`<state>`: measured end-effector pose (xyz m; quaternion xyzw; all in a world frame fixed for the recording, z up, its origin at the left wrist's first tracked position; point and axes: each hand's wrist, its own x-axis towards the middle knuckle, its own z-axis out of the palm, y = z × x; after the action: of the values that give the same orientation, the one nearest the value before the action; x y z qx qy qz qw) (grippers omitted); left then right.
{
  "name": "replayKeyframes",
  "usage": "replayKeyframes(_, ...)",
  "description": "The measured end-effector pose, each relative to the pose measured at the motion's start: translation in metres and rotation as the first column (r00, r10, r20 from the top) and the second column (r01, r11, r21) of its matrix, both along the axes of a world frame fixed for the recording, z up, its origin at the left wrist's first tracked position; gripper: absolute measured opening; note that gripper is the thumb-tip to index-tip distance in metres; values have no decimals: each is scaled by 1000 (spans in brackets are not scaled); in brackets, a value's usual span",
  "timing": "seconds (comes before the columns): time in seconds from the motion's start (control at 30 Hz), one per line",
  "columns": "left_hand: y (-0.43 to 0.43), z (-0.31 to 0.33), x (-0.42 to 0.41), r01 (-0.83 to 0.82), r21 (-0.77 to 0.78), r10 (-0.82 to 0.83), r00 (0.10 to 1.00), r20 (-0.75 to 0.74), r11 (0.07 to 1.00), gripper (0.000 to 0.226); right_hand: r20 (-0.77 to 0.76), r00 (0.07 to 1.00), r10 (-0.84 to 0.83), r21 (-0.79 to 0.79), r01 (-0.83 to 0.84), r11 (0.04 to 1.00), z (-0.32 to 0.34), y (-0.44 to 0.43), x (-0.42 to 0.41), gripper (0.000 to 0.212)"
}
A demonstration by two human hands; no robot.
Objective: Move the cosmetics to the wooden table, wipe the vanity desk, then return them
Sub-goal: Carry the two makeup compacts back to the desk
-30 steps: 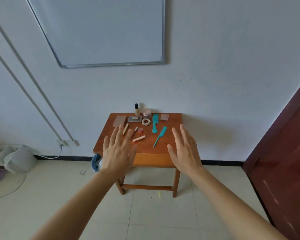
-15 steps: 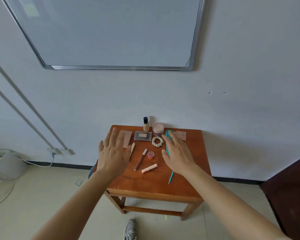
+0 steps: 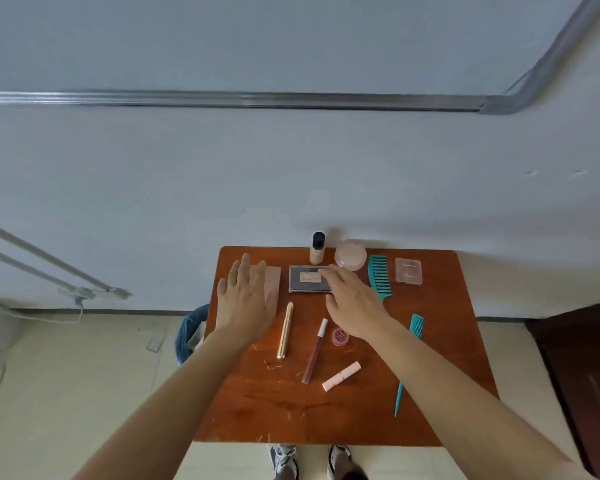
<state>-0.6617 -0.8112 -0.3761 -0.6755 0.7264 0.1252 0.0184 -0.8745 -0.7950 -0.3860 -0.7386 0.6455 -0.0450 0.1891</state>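
Observation:
A small wooden table against the wall carries cosmetics. My left hand hovers open over a pink palette at the back left. My right hand is open above the dark compact, fingertips at its right edge. A foundation bottle and a pink jar stand at the back. A gold tube, a brown lip gloss, a small red pot and a pink lipstick lie in the middle. The scrunchie seen earlier is hidden under my right hand.
A wide teal comb, a clear pink case and a teal tail comb lie on the right. A blue bin stands left of the table, a dark door on the right. My shoes are at the table's front edge.
I have stepped up to the table, which now fills the lower view. Both hands moved forward, the left over the pink palette, the right over the dark compact.

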Motion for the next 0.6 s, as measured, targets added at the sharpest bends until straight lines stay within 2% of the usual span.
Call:
replayKeyframes(0.17,-12,-57,-3,-102,65,104,994,-26,993,68,-66,994,88,76,-82,994,-50,-39,8,62)
replayKeyframes(0.3,-10,-81,-7,-168,109,172,985,-29,980,65,-112,990,89,128,-75,989,-72,-49,7,57)
replayKeyframes(0.4,-10,-88,-8,-236,138,244,968,-51,962,68,-70,994,85,87,-78,993,-80,-53,4,54)
replayKeyframes(0.6,-20,-67,-4,-293,81,301,948,-101,953,74,57,998,31,38,-33,999,-73,-50,-5,55)
